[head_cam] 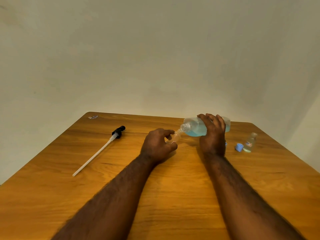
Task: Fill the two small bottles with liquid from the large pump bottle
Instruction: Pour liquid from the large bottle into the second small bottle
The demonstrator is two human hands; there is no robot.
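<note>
My right hand [213, 134] grips the large clear bottle [194, 127] of blue liquid, tipped on its side with its open threaded mouth pointing left. My left hand [158, 144] pinches a small clear bottle [174, 138], tilted so its neck meets the large bottle's mouth. The second small bottle [250, 142] stands upright and uncapped at the right, with a little liquid in its base. The black pump head with its long white tube [100, 149] lies on the table at the left.
A blue cap [239, 147] lies beside the standing small bottle; another blue bit [226, 144] peeks out behind my right wrist. The wooden table [173, 184] ends at a pale wall. A small sticker [93, 117] sits at the far left corner.
</note>
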